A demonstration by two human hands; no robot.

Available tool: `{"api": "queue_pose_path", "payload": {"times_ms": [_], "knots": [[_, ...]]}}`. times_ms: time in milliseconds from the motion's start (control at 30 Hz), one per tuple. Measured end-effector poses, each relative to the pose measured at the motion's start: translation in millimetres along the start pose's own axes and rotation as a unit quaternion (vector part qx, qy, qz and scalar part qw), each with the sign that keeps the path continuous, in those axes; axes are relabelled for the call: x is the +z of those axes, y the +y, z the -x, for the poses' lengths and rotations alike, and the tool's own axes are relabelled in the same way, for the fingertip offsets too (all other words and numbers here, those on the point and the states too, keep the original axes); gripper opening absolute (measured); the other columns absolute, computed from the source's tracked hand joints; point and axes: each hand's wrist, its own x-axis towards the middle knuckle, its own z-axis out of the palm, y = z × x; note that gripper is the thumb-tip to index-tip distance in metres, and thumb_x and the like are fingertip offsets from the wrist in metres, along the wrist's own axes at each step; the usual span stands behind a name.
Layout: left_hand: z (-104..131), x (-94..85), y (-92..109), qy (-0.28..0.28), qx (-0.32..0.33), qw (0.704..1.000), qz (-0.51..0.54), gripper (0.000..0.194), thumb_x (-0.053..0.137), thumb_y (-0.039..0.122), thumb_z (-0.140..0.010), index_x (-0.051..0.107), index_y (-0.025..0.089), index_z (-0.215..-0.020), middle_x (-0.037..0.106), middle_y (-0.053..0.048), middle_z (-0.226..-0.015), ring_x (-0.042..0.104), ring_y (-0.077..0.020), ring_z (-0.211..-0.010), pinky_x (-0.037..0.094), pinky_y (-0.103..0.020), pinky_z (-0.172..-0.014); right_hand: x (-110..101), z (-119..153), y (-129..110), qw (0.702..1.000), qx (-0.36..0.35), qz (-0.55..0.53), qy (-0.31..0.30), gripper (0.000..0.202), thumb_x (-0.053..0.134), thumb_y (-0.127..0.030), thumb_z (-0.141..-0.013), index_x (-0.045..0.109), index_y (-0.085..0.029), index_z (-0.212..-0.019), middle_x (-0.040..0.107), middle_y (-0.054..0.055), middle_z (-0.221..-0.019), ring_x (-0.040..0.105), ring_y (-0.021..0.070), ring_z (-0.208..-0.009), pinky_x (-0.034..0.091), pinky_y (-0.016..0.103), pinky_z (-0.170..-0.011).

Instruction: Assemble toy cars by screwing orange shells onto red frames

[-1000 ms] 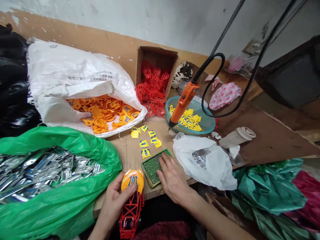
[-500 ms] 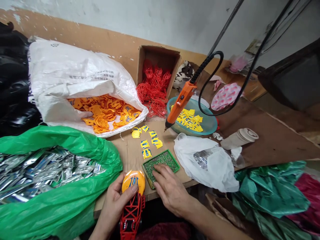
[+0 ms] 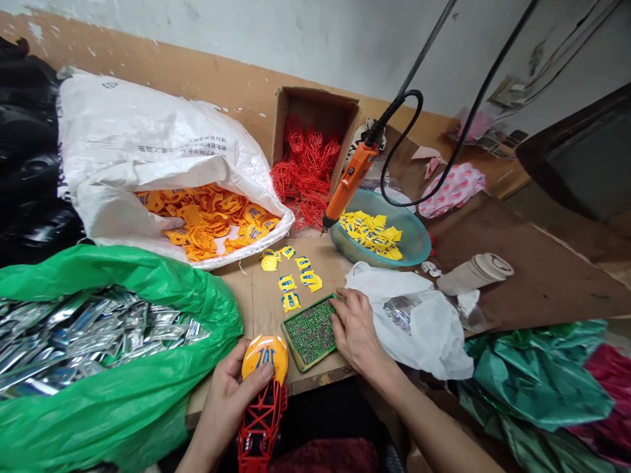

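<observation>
Toy (image 3: pixel 263 387) in left hand (image 3: pixel 227 399); right hand (image 3: pixel 355 328) on tray (image 3: pixel 310 332).

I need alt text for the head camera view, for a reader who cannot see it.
A left hand holds an orange shell on a red frame while the right hand rests at a green tray of screws. An orange screwdriver hangs above the bench.

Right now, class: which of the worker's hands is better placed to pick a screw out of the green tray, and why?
Right. The right hand already rests at the green tray, fingers free. The left hand is busy gripping the orange shell on the red frame.
</observation>
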Motion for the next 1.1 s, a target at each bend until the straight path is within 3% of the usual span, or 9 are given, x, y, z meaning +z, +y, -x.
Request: {"api": "queue_pose_path", "payload": {"times_ms": [133,267,433,567,800,967,1100], "knots": [[0.3,0.0,1.3,-0.003,-0.006,1.0,-0.004,0.039,0.086,0.045,-0.067,0.071,0.018,-0.09,0.071,-0.001,-0.074,0.063,-0.018,-0.066,0.051,-0.024,-0.06,0.1,2.5,-2.1,0.999,-0.021,-0.046,-0.004,0.032,0.051,-0.01,-0.09,0.071,-0.022,-0.112,0.056,0.012,-0.135,0.044,0.032,-0.126,0.045,0.055,-0.106],[-0.3,-0.4,0.5,-0.006,0.0,1.0,-0.005,0.036,0.086,0.044,-0.068,0.07,0.017,-0.086,0.07,-0.001,-0.075,0.063,-0.017,-0.066,0.05,-0.023,-0.061,2.6,3.1,0.0,1.0,0.013,-0.009,0.016,0.031,0.051,-0.013,-0.091,0.068,-0.017,-0.116,0.055,0.016,-0.136,0.041,0.0356,-0.128,0.043,0.061,-0.106],[-0.9,-1.2,-0.4,-0.006,0.013,1.0,-0.011,0.036,0.086,0.044,-0.069,0.071,0.017,-0.088,0.07,-0.001,-0.075,0.062,-0.0163,-0.068,0.05,-0.022,-0.062,3.8,5.4,-1.2,1.0,-0.017,-0.02,-0.014,0.031,0.05,-0.015,-0.094,0.067,-0.018,-0.119,0.052,0.014,-0.141,0.038,0.034,-0.132,0.041,0.058,-0.111],[-0.7,-1.0,-0.3,-0.007,0.008,1.0,-0.01,0.036,0.085,0.045,-0.069,0.071,0.017,-0.087,0.069,-0.001,-0.074,0.062,-0.0167,-0.066,0.05,-0.022,-0.061,5.8,5.3,-1.4,1.0,0.012,0.008,0.003,0.03,0.049,-0.017,-0.094,0.066,-0.014,-0.118,0.051,0.018,-0.142,0.037,0.0375,-0.132,0.041,0.063,-0.107],[-0.3,0.4,0.9,0.005,0.007,1.0,-0.013,0.038,0.086,0.044,-0.067,0.072,0.017,-0.089,0.07,-0.002,-0.076,0.063,-0.0182,-0.068,0.05,-0.024,-0.063,8.5,12.8,-19.4,0.999,-0.025,0.011,-0.037,0.032,0.049,-0.02,-0.096,0.063,-0.023,-0.124,0.049,0.012,-0.148,0.035,0.0384,-0.138,0.032,0.072,-0.11],[0.1,1.6,2.6,0.005,0.003,1.0,-0.007,0.038,0.086,0.044,-0.067,0.071,0.017,-0.09,0.072,-0.003,-0.077,0.063,-0.0185,-0.068,0.051,-0.025,-0.063,9.7,15.4,-25.4,1.0,0.001,0.012,-0.026,0.031,0.048,-0.022,-0.097,0.062,-0.021,-0.124,0.05,0.015,-0.146,0.035,0.0398,-0.138,0.031,0.075,-0.109],[0.0,2.0,2.9,0.005,0.008,1.0,-0.009,0.038,0.086,0.044,-0.067,0.071,0.017,-0.088,0.072,-0.003,-0.077,0.063,-0.0189,-0.07,0.051,-0.025,-0.065,10.7,18.3,-30.4,0.997,-0.037,-0.011,-0.06,0.034,0.049,-0.022,-0.097,0.06,-0.023,-0.128,0.049,0.013,-0.149,0.034,0.0385,-0.14,0.031,0.074,-0.111]]}}
